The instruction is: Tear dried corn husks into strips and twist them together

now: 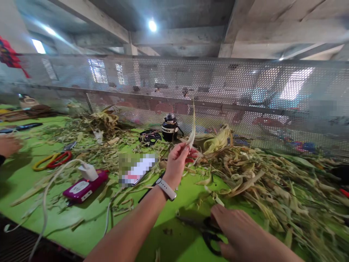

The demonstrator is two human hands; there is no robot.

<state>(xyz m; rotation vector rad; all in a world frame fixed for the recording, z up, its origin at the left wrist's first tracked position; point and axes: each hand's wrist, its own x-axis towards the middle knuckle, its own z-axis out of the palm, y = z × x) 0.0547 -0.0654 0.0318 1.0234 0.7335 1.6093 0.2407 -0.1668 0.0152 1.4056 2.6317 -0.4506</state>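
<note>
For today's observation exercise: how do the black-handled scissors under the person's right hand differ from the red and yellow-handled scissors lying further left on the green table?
The black scissors have dark handles; the red and yellow scissors have bright ones. The right hand is on the black scissors, while no hand touches the red and yellow scissors. The black scissors lie near the table's front, the others further back left. Both rest on the green table among dried husk strips.

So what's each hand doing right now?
Left hand: shut on a husk strip.
Right hand: on the scissors, grip unclear.
</note>
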